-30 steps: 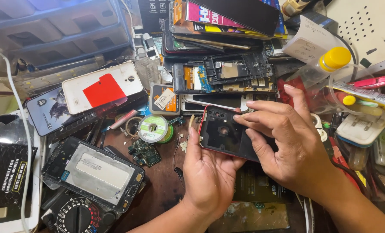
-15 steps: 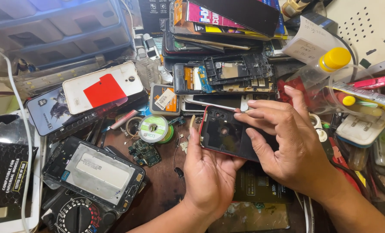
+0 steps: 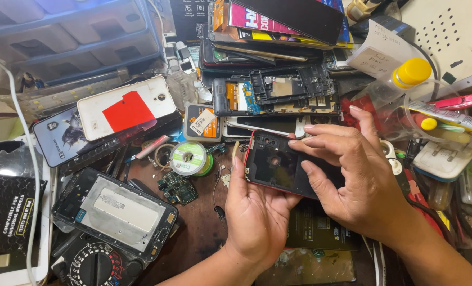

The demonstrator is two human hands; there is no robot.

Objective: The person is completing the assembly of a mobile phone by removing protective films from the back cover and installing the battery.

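Since the earlier frames the right hand (image 3: 360, 182) has slid a little along the phone shell (image 3: 278, 167), its fingers now lying flatter over the shell's far edge, while the shell itself has barely shifted. The left hand (image 3: 257, 212) cradles the shell from below, palm up, thumb pressed along its near-left edge. The right hand covers the shell's right half, fingers spread and curled over the top, thumb pressed against the dark inner face; both hands grip it between them. The shell is dark inside with a red rim and sits above the wooden bench, in the middle of the clutter. Left of the shell lies a green-and-white solder wick reel (image 3: 189, 158), and beyond that a white phone back with a red patch (image 3: 124, 108). Just behind the shell rests a stripped phone frame (image 3: 278, 95). A yellow-capped bottle (image 3: 410, 74) stands to the shell's upper right. A multimeter dial (image 3: 95, 265) shows far down-left of the shell.
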